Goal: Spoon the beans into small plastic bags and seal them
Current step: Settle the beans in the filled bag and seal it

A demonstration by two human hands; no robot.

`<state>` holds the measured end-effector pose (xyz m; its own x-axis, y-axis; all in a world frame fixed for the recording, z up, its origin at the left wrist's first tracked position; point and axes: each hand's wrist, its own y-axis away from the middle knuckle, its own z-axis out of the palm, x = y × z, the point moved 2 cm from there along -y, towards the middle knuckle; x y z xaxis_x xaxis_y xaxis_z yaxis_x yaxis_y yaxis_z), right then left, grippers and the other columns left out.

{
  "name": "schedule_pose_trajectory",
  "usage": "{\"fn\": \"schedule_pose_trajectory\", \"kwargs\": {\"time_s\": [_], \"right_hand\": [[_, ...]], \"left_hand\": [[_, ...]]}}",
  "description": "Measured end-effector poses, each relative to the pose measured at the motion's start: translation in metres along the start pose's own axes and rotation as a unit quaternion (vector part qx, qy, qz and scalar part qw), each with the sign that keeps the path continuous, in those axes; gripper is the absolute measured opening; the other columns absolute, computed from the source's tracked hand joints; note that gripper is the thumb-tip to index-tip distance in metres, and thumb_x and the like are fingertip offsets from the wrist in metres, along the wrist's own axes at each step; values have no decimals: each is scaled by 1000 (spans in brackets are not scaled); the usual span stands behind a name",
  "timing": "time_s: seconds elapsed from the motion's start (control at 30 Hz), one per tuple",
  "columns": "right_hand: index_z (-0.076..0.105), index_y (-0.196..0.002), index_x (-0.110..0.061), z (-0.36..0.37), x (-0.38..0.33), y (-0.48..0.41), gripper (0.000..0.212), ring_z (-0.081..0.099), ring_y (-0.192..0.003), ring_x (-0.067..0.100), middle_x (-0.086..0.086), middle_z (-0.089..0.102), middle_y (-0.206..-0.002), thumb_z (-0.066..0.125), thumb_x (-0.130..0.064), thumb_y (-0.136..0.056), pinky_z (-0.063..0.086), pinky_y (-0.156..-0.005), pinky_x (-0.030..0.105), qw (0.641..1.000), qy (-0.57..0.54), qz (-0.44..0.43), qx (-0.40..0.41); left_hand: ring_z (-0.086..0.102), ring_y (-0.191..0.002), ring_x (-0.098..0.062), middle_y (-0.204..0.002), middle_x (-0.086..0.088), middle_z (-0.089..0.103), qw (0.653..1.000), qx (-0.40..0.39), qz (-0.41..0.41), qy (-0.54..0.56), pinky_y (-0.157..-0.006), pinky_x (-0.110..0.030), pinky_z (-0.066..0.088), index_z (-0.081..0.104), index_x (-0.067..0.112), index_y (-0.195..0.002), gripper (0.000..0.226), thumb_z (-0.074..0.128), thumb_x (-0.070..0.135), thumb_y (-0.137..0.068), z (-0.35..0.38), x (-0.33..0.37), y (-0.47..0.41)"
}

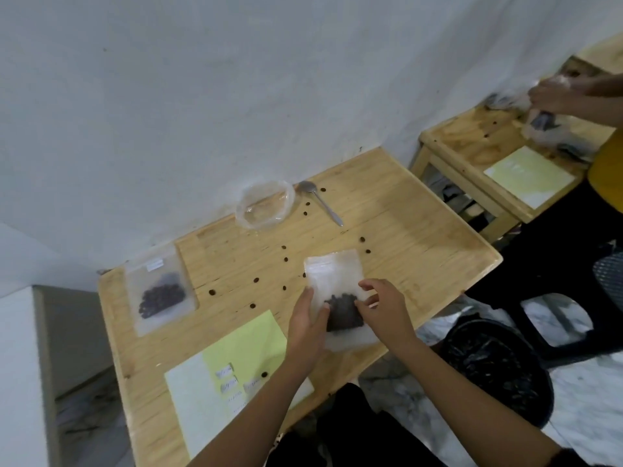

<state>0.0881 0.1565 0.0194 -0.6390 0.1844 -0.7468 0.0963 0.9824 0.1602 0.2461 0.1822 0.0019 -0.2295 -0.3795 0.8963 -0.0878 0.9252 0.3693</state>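
We see a small frosted plastic bag (333, 274) lying near the middle of the near edge of a pale wooden table (404, 214), its near end reaching out past that edge. A dark heap of beans (344, 313) sits in its lower half, between the two hands. The left hand (308, 321) lies along the bag's left edge with its fingers nearly straight and its thumb pressed on the bag's face beside the beans. The right hand (381, 308) is at the bag's right edge with its fingers curled, thumb and forefinger pinching the plastic there.

Around the bag we count many loose dark beans (256, 280) scattered over the tabletop. Farther off, near the wall, a metal spoon (322, 202) lies flat, and just to its left is a clear, open plastic pouch (264, 205); we cannot tell if anything is in it. At the far left of the table lies a second frosted bag holding beans (160, 288), with a small white label near its top. Near us on the left a yellow-green sheet (242, 342) carries small white labels (229, 379).

On the floor to the right stands a black bin (495, 362). Beyond it, at a second wooden table (448, 136), another person's hands (546, 96) hold a plastic bag.
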Motion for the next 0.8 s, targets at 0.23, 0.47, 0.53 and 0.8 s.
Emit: {"fn": "schedule_pose_trajectory", "kwargs": {"time_s": [0.23,0.47,0.53,0.8], "right_hand": [[63,-112,-13,16,-66,-12,29,58,-78,5,-2,62,-102,67,-8,-83,45,-66,4,992,-95,-62,-55],[63,-100,-19,86,-123,9,18,61,-86,18,-6,60,-96,62,-6,-88,52,-77,32,961,-147,-79,-222],[63,-94,-16,107,-124,16,17,61,-87,21,1,62,-94,59,-1,-89,54,-77,35,955,-149,-65,-249],[66,-88,0,179,-95,41,8,56,-75,13,-5,55,-72,64,-1,-81,43,-66,11,947,28,-53,-315]], "left_hand": [[60,-105,-26,-122,0,57,984,86,43,146,-84,-42,55,59,31,-113,30,68,27,-85,-66,13,3],[53,-122,-24,-121,7,59,957,203,46,202,-64,-20,51,65,26,-109,32,72,11,-81,-153,-19,30],[53,-121,-30,-119,7,59,946,246,34,206,-61,-22,51,65,26,-109,32,71,9,-82,-177,-34,39],[60,-111,-22,-121,-6,60,907,339,12,250,-81,-36,57,62,33,-105,38,66,2,-84,-231,-72,86]]}}
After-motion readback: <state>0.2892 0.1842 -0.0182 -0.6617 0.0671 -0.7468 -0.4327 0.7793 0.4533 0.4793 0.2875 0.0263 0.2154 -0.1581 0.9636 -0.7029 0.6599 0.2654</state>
